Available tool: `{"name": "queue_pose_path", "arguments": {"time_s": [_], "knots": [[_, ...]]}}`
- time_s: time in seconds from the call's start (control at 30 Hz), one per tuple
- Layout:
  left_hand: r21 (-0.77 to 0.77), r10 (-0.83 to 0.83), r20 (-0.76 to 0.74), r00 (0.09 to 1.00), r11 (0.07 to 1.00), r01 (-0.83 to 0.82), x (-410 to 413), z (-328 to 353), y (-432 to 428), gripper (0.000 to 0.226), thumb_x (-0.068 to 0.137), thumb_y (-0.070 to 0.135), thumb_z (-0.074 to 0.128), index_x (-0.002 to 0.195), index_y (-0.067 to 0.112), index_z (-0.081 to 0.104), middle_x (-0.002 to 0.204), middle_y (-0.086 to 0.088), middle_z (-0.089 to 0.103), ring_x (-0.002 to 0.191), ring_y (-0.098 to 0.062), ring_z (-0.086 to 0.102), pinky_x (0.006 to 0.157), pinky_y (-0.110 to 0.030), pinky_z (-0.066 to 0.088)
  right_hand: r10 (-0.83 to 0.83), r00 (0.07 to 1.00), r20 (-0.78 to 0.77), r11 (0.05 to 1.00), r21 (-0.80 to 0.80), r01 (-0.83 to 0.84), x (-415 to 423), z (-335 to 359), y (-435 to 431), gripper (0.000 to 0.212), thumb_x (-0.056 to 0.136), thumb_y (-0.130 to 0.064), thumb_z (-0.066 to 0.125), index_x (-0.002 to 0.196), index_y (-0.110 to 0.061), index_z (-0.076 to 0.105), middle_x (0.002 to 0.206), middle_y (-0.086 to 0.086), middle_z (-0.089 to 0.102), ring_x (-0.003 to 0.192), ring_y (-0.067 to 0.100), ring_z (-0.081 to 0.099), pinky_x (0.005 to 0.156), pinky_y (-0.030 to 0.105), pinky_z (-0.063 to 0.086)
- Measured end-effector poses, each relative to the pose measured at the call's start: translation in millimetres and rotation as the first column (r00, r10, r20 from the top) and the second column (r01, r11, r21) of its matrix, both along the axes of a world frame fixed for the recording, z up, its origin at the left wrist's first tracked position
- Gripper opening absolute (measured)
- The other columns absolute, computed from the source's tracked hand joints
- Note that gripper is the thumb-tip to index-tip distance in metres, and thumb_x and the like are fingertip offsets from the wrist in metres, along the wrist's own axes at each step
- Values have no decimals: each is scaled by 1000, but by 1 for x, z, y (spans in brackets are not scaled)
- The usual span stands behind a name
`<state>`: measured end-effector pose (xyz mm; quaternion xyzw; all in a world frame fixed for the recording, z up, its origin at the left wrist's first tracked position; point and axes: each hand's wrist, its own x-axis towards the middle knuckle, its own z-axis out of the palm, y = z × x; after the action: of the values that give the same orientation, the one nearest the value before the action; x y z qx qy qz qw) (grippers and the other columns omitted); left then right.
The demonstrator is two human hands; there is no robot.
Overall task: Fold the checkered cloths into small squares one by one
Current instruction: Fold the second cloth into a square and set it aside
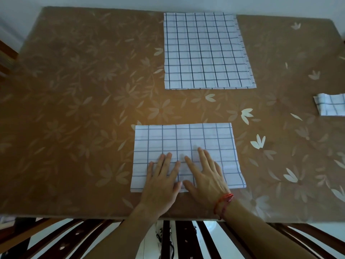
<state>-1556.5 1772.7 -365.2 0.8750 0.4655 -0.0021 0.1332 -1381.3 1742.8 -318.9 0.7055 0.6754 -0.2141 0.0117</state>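
Cloth (186, 141), seemingly folded, long axis left-right, left hand (161, 184) and right hand (205, 178) flat on it, fingers straight.

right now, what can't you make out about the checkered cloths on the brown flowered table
Head view: small folded blue-checked white cloth, cut off by the right frame edge; full shape unknown.
Head view: near blue-checked white cloth rectangle, partly covered by the left hand and right hand; layers uncountable.
Head view: far dark-checked white cloth; staggered right edges hint at a stack, count too fine to tell.
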Motion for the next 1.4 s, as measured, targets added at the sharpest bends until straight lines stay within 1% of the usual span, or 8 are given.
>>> {"name": "queue_pose_path", "arguments": {"time_s": [0.23, 0.4, 0.73, 0.97, 1.07, 1.17, 1.3, 1.4], "knots": [[-99, 17, 66, 998, 995, -10, -4, -3, 1, 60, 100, 49, 34, 154, 23, 28, 165, -7, 5, 151, -21, -7, 120, -55, 5, 52, 996, 71, 999, -22, -50, -15, -21, -28, 66, 96, -62, 14, 153, -30, 14, 160, 18, 6, 147, 35, 4, 116, 48, 13], [-70, 26, 47, 999, 997, -23, -10, -2, -7, 62, 102, 51, 23, 154, 17, 26, 164, -8, 7, 151, -22, -4, 120, -53, 10, 18, 1000, -25, 999, -42, -19, -14, -21, -27, 60, 98, -55, 17, 152, -39, -7, 157, 7, -28, 142, 23, -31, 119, 44, -10], [-73, 157, 6, 988, 985, -157, -71, 4, -11, 59, 104, 41, 28, 154, 10, 23, 163, -11, 12, 151, -22, 2, 121, -46, 16, 18, 999, 34, 1000, -17, -17, -19, -24, -27, 65, 97, -50, 27, 153, -35, -1, 159, 11, -19, 146, 28, -20, 117, 44, -10], [-95, 353, -54, 934, 929, -357, -118, 22, -15, 57, 103, 28, 40, 153, 7, 23, 164, -10, 9, 150, -28, 9, 118, -54, 25, 9, 999, 36, 1000, 2, -9, -22, -25, -28, 65, 97, -46, 32, 154, -31, 4, 160, 14, -14, 146, 30, -16, 118, 47, -7], [-60, 161, 87, 983, 986, -156, -98, 36, -24, 50, 105, 32, 34, 148, 7, 36, 161, -11, 20, 149, -26, 15, 119, -47, 23, 0, 999, 43, 1000, 4, 0, -24, -24, -28, 65, 96, -44, 34, 154, -29, 8, 160, 15, -10, 147, 32, -13, 119, 48, -4], [-39, -113, 74, 991, 993, 116, -68, 34, -39, 53, 105, 37, 28, 147, 8, 40, 160, -11, 26, 150, -24, 16, 118, -48, 28, -9, 999, 36, 1000, -19, 9, -26, -22, -26, 65, 95, -47, 33, 154, -28, 12, 160, 16, -7, 147, 33, -11, 119, 50, -2], [-83, -130, -57, 990, 989, 125, -59, 22, -43, 55, 101, 37, 27, 149, 10, 35, 159, -13, 27, 148, -29, 21, 110, -52, 37, 47, 998, 47, 999, 22, -48, -32, -11, -31, 69, 94, -49, 16, 154, -16, 9, 160, 18, -5, 148, 33, -6, 120, 50, 5], [-142, -144, -50, 988, 981, 136, -65, 13, -46, 58, 103, 40, 16, 156, 15, 16, 164, -8, 7, 151, -25, 1, 119, -51, 22, 261, 963, 68, 957, 114, -267, -50, -12, -56, 66, 99, -43, 26, 151, -4, 18, 159, 18, 10, 148, 31, 7, 117, 51, 22]]}}
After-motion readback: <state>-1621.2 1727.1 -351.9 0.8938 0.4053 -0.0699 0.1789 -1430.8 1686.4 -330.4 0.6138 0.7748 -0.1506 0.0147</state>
